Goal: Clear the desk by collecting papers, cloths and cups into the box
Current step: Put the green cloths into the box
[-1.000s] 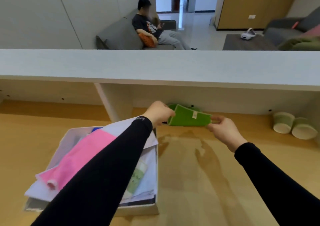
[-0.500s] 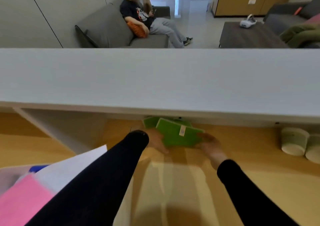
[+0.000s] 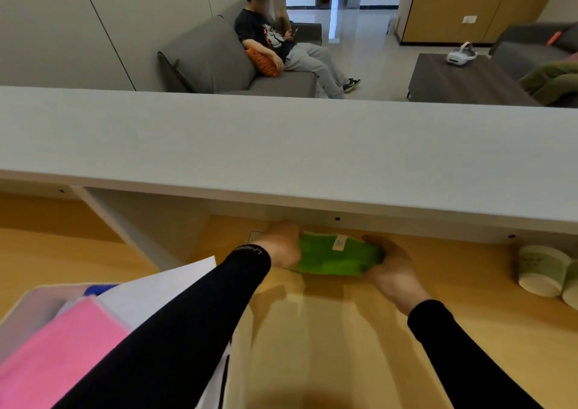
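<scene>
A folded green cloth (image 3: 334, 258) with a small white tag lies on the wooden desk, just under the white shelf. My left hand (image 3: 281, 246) grips its left end and my right hand (image 3: 391, 267) grips its right end. The box (image 3: 31, 308) stands at the lower left, holding a pink cloth (image 3: 59, 358) and white papers (image 3: 162, 289); my left sleeve crosses over it. Two pale cups (image 3: 541, 271) lie on their sides at the far right of the desk.
The white shelf (image 3: 281, 152) overhangs the back of the desk and hides its far edge. A white divider (image 3: 125, 224) stands left of the cloth. Beyond the shelf a person sits on a grey sofa (image 3: 219, 61), and a dark coffee table stands at the right.
My view has tipped up and moved closer to the shelf. Both hands have closed in on the green cloth's ends, and it now looks more bunched and lower on the desk.
</scene>
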The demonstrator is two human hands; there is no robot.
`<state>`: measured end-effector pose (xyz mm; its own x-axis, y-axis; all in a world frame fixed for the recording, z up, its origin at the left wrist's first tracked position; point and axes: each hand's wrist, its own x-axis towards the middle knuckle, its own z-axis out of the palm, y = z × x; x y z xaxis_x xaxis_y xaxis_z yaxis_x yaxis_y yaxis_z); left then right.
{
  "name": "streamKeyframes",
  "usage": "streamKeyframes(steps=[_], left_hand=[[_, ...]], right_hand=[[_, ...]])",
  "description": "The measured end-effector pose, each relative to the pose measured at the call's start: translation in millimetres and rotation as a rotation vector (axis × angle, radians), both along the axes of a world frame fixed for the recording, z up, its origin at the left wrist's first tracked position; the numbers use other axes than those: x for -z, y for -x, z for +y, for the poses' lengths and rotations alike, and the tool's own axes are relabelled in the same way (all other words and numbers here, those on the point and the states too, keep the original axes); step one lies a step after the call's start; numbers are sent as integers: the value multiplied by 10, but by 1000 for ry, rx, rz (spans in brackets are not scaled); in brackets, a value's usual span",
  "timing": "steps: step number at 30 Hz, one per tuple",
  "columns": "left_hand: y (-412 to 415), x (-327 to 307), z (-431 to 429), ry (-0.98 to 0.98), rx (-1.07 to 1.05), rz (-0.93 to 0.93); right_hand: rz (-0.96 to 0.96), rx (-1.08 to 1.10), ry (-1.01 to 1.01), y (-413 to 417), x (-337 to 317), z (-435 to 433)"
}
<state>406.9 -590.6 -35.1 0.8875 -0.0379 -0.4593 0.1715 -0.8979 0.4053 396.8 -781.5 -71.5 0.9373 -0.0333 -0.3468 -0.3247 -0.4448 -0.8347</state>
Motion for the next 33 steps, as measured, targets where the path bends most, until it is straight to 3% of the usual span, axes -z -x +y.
streamKeyframes(steps=[4, 9, 15, 19, 22, 25, 29, 33], left_hand=[[400, -400, 112, 82, 14, -180], [947, -990, 353, 212, 8, -392], [1633, -1594, 959, 377, -151, -688], [2110, -1588, 1471, 279, -223, -774], [2450, -1424, 1809, 215, -295, -740], [2718, -1132, 2029, 112, -303, -623], [2891, -718, 2107, -185, -201, -415], [2890, -479, 2018, -297, -79, -315]], right_hand=[[-176, -60, 78, 288, -414, -26], [-460, -83, -115, 681, -978, 88], [-523, -211, -299, 1083, -1393, 645], [-615, -393, -245, 1385, -1450, 1139], [-610, -565, -80, 1514, -1359, 1514], [-466, -793, 150, 1622, -1238, 1830], [-276, -904, 288, 1714, -1123, 2134], [-184, -1031, 550, 1679, -1057, 2348]])
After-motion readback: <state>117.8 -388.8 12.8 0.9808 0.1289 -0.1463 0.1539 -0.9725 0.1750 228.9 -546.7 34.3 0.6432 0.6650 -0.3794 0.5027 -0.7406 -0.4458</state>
